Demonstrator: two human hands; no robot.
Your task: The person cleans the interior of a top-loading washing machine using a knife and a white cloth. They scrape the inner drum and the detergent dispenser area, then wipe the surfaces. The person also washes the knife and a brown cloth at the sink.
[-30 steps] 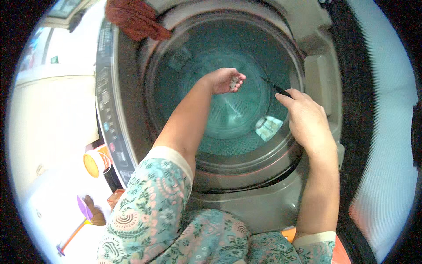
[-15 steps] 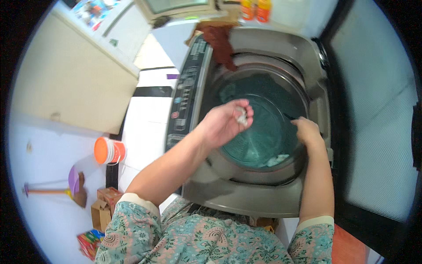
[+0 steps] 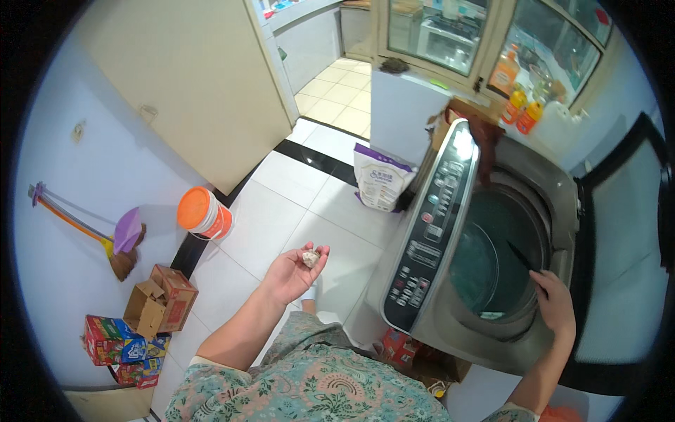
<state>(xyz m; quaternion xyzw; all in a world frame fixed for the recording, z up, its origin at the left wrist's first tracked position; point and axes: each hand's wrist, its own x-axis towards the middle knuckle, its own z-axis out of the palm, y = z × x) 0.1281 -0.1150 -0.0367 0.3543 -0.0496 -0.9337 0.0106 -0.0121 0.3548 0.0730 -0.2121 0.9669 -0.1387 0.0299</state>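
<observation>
Over the tiled floor, my left hand (image 3: 290,274) is palm up, its fingers curled round a small pale lump (image 3: 310,259) whose kind I cannot make out. My right hand (image 3: 555,302) grips a slim, dark, knife-like tool (image 3: 519,253), pointing over the drum of a grey top-loading washing machine (image 3: 506,344). Bluish-green water (image 3: 472,264) stands inside the drum, with a small whitish piece (image 3: 492,315) at its near side. A reddish-brown cloth (image 3: 485,144) hangs over the machine's far corner, beside the control panel (image 3: 432,232).
The lid (image 3: 615,246) stands raised at right. A white-and-purple bag (image 3: 381,181) is on the floor left of the machine. Farther left are an orange-lidded bucket (image 3: 204,214), cardboard boxes (image 3: 172,299), a broom (image 3: 77,221) and a purple dustpan (image 3: 128,231). Orange bottles (image 3: 527,118) line the windowsill.
My view has swung left. My left hand has moved from above the drum out over the floor, still holding the lump. My right hand stays by the drum's right side with the dark tool.
</observation>
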